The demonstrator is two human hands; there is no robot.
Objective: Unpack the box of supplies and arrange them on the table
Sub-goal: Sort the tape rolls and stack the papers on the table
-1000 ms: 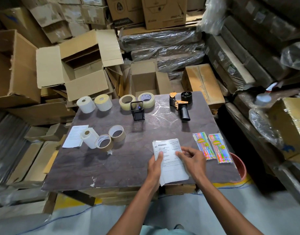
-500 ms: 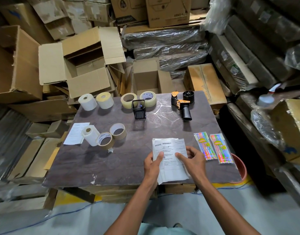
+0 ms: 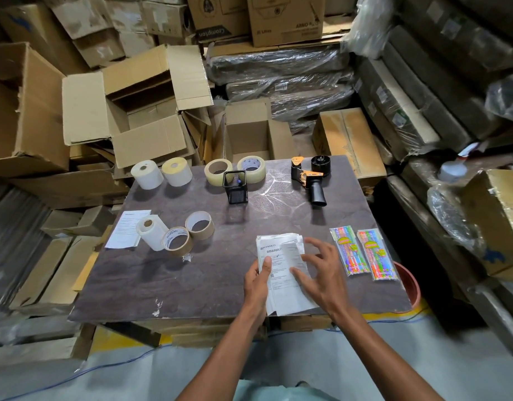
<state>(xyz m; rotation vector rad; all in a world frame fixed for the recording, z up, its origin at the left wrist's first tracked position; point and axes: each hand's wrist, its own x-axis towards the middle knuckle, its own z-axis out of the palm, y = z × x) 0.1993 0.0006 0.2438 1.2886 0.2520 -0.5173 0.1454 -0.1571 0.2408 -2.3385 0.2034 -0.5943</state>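
Observation:
A stack of printed paper slips lies near the front edge of the dark table. My left hand grips the stack's left edge, thumb on top. My right hand hovers over the slips' right side with fingers spread, fingertips touching the paper. Two packs of coloured pens lie to the right. Two brown tape rolls and a white label roll sit at the left, beside a sheet of paper. At the back stand two white rolls, two clear tape rolls, a black mesh pen holder and a tape dispenser.
An open, empty-looking cardboard box stands just behind the table. Larger open cartons and wrapped bundles are piled all around. A red bucket sits by the table's front right corner. A blue cable runs across the floor.
My right hand has lifted off the slips and spread its fingers. The top slips have fanned out a little, and the stack now sits slightly askew.

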